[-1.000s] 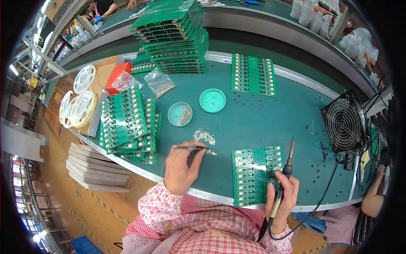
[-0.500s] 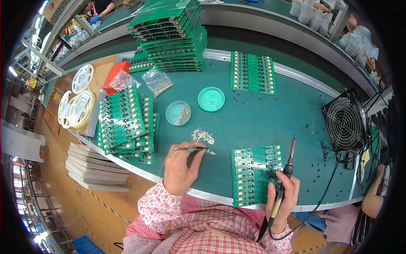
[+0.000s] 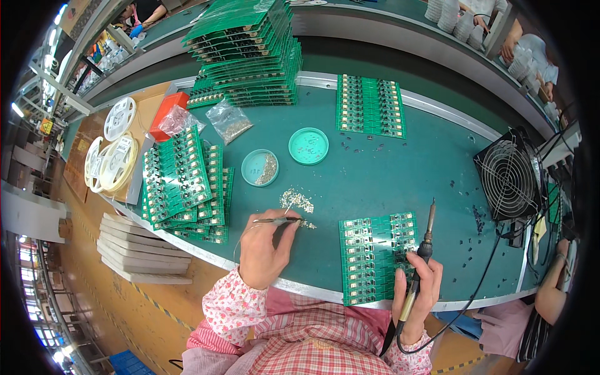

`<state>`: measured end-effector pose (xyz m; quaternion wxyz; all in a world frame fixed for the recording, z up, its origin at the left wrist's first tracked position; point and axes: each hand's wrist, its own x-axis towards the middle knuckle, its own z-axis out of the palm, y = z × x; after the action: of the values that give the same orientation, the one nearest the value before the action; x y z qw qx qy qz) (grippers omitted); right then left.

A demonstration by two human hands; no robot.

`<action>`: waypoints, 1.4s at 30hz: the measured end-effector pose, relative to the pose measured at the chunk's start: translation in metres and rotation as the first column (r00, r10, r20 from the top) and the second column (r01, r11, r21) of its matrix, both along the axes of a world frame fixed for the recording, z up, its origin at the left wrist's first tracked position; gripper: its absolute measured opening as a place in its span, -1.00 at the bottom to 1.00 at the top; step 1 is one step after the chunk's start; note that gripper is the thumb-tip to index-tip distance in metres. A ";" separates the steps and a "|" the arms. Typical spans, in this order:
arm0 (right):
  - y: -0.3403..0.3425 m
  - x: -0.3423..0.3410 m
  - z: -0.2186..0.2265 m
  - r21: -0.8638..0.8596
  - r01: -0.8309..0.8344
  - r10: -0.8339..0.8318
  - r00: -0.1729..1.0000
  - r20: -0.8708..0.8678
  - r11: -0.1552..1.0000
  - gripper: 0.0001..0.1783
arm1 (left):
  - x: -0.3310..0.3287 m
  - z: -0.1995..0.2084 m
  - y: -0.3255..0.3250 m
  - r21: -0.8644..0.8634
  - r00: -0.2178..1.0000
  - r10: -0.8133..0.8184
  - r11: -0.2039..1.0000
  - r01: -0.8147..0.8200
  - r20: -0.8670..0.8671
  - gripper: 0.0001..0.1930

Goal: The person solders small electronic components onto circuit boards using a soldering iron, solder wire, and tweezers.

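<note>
My left hand (image 3: 262, 257) pinches a pair of tweezers (image 3: 274, 220), with a thin wire curving down beside the fingers. The tweezers' tips reach the lower part of a scatter of tiny pale components (image 3: 296, 200) on the green bench mat. In my right hand (image 3: 422, 289) is a soldering iron (image 3: 425, 247), its tip pointing up and away from me. The fingers of that hand rest against the right edge of a green circuit board (image 3: 375, 255), which lies at the bench's near edge with rows of parts on it.
Two round teal dishes, one with pale parts (image 3: 261, 167) and one beyond it (image 3: 309, 145), stand behind the scatter. Stacked boards (image 3: 178, 178) lie left, a tall board stack (image 3: 250, 62) behind. Another board (image 3: 370, 106) lies far right; a black fan (image 3: 509, 175) stands right.
The view has shifted very slightly. Both hands keep nearly the same position, with the tweezers still at the pale components and the soldering iron still held upright.
</note>
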<state>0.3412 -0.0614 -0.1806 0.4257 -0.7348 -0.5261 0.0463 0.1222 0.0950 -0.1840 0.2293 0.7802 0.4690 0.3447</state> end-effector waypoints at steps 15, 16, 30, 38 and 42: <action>0.002 0.000 -0.001 0.063 0.035 -0.037 0.999 0.033 0.997 -0.59 | 0.017 0.011 -0.018 -0.011 0.989 -0.138 0.990 0.139 0.061 -0.86; 0.001 0.000 -0.002 0.077 0.031 -0.033 0.999 0.030 0.997 -0.59 | 0.022 0.011 -0.023 -0.075 0.981 -0.154 0.984 0.163 0.117 -0.85; 0.001 0.001 -0.007 0.117 0.030 -0.032 0.999 0.016 0.993 -0.61 | 0.042 -0.001 -0.037 0.020 0.968 -0.247 0.969 0.247 0.047 -0.85; 0.001 0.001 -0.005 0.112 0.019 -0.020 1.000 0.010 0.994 -0.60 | 0.045 -0.002 -0.037 0.040 0.970 -0.241 0.970 0.240 0.021 -0.83; 0.001 0.000 -0.004 0.110 0.014 -0.014 1.000 0.004 0.994 -0.60 | 0.044 -0.001 -0.037 0.043 0.970 -0.241 0.970 0.240 0.010 -0.83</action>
<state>0.3414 -0.0607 -0.1842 0.4644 -0.7141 -0.5237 0.0125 0.1665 0.0582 -0.1853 0.2569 0.8331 0.3619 0.3300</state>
